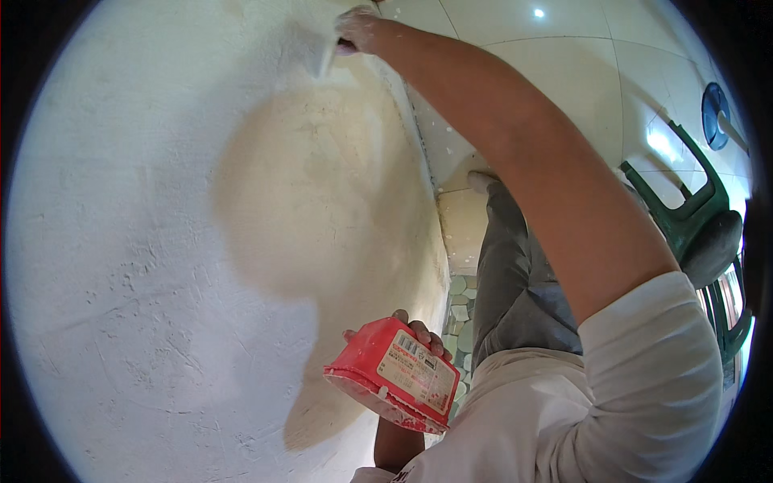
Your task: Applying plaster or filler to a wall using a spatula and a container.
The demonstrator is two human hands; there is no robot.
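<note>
My left hand [423, 332] is closed around a red plastic tub [394, 374], its fingers curled over the far side. The tub is tilted, has a pale printed label, and white paste is smeared along its rim. At the far end of my reach, my right hand [358, 30], dusted white, grips a flat pale blade [325, 59] that looks like a putty knife. The blade lies at the surface of the whitish plastered wall [161, 225]; blur and the hand hide most of its handle. Rough marks and pits show on the wall's lower left part.
Cream floor tiles [555, 88] with white specks meet the wall's edge at my right. A green plastic chair [692, 201] with a dark rounded thing [713, 249] on it stands farther right, near a blue round object [714, 117]. Pebble-patterned flooring [460, 310] shows beside my leg.
</note>
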